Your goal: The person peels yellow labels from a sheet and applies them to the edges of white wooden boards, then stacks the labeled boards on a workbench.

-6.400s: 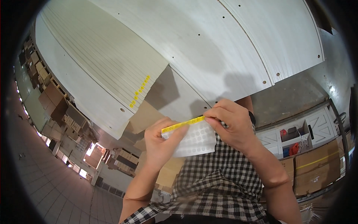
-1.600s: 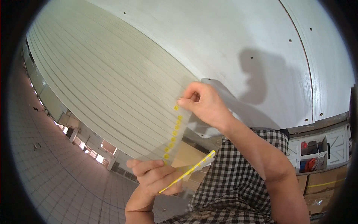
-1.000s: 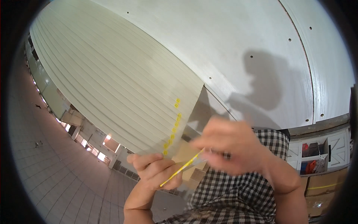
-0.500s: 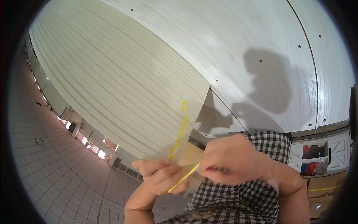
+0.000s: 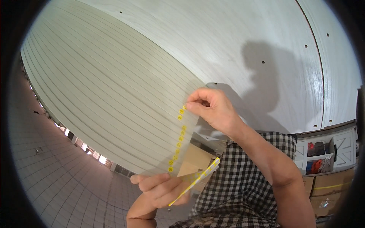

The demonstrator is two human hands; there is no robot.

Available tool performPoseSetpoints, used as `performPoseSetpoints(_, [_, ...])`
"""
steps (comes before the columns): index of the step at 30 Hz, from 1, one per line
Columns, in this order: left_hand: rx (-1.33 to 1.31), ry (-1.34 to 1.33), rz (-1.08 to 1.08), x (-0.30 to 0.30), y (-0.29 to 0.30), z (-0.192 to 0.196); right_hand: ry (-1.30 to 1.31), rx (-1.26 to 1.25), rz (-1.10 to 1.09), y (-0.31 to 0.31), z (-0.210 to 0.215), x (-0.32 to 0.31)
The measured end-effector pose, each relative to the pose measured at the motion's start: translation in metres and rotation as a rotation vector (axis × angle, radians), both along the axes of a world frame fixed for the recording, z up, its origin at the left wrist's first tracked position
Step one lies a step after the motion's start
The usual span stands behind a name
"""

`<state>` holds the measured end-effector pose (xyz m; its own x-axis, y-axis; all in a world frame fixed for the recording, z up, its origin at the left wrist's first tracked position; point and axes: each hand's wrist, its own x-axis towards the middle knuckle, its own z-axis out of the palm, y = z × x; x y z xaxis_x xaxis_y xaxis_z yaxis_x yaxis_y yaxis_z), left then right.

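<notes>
Low in the view, my left hand (image 5: 161, 188) is closed around a sheet of yellow round stickers (image 5: 207, 170), which tilts up to the right and is seen nearly edge-on. My right hand (image 5: 218, 114) reaches up to the stack of cream panels (image 5: 110, 87), thumb and forefinger pinched on a small round yellow sticker (image 5: 184, 107) at the panel edges. Below those fingertips, a line of yellow stickers (image 5: 179, 145) runs down the edges near the stack's end, with one gap in it. My left fingers are close to the lowest sticker.
A pale wood-grain panel with small holes (image 5: 213, 41) forms the top of the stack. At the right stand a white shelf unit (image 5: 344, 152) with red and dark items and cardboard boxes (image 5: 330, 190). Tiled floor (image 5: 72, 178) lies at the left, another carton (image 5: 195, 161) below the stack.
My right hand has moved from the sticker sheet up to the panel edges. Another sticker now shows at its fingertips, atop the line. My left hand keeps the sheet, dipping slightly.
</notes>
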<state>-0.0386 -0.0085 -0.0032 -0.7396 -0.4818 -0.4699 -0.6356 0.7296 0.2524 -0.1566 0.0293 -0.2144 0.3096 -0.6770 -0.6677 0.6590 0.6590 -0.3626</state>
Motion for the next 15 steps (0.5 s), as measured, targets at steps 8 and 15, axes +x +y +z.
performPoseSetpoints(8, [0.019,-0.001,0.009,0.000,0.000,0.002,0.090,0.040,0.016,-0.002,0.006,0.004])
performPoseSetpoints(15, [-0.031,-0.012,0.014,-0.002,0.003,-0.004,0.361,-0.088,-0.197,0.018,0.002,0.023])
